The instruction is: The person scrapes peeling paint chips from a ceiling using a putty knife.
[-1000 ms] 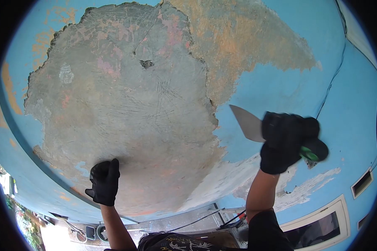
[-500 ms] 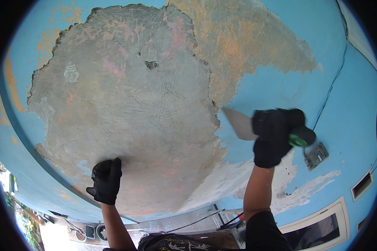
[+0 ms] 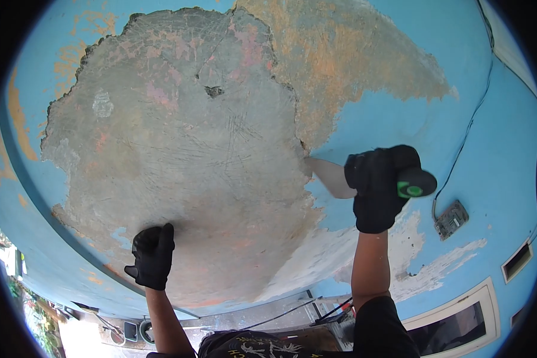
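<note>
My right hand point(image 3: 380, 188), in a black glove, is closed round a scraper point(image 3: 334, 178) with a wide metal blade; the green and black end of its handle shows at the right. The blade's tip meets the ragged border between bare grey plaster point(image 3: 191, 143) and blue paint point(image 3: 394, 122). Lower left, my left hand point(image 3: 153, 256), also gloved in black, rests against the plaster with its fingers curled in and one digit sticking out to the left. Nothing shows in it.
A grey electrical box point(image 3: 451, 221) hangs on a black cable point(image 3: 472, 119) at the right. Below it is a white-framed window point(image 3: 492, 310). A raised ledge point(image 3: 45, 209) curves down the left side. Buckets point(image 3: 130, 331) and a metal ladder stand low in view.
My right hand has moved left and slightly up, bringing the scraper's tip from over the blue paint to the plaster's edge. My left hand has stayed almost in place.
</note>
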The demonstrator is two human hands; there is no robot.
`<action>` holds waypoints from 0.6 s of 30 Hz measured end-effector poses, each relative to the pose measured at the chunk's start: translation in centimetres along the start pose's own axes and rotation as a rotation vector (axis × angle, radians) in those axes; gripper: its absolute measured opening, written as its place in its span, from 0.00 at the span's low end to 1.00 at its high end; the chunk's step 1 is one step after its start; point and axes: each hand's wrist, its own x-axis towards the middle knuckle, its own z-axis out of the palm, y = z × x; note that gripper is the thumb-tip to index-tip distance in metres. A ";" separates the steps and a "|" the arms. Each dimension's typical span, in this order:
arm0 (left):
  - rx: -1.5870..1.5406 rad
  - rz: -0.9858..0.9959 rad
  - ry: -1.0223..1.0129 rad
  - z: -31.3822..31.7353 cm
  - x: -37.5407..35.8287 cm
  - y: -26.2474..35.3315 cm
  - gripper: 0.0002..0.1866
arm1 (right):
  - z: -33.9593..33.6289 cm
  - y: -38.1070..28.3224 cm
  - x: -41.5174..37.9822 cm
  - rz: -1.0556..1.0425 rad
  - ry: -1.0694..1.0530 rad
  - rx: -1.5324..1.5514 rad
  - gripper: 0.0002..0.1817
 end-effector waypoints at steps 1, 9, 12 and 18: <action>-0.002 0.005 0.006 0.1 0.1 0.0 0.23 | 0.2 -0.5 -0.3 -0.047 0.036 0.121 0.11; 0.000 0.004 0.012 0.1 0.0 -0.3 0.24 | 6.4 -0.2 0.0 -0.302 0.049 -0.451 0.01; 0.041 0.004 0.007 0.0 0.1 0.1 0.23 | 5.8 -2.2 1.6 -0.321 -0.261 -0.294 0.02; 0.032 0.004 0.003 0.1 0.0 -0.1 0.25 | 6.1 -1.5 -0.1 -0.336 0.029 -0.346 0.10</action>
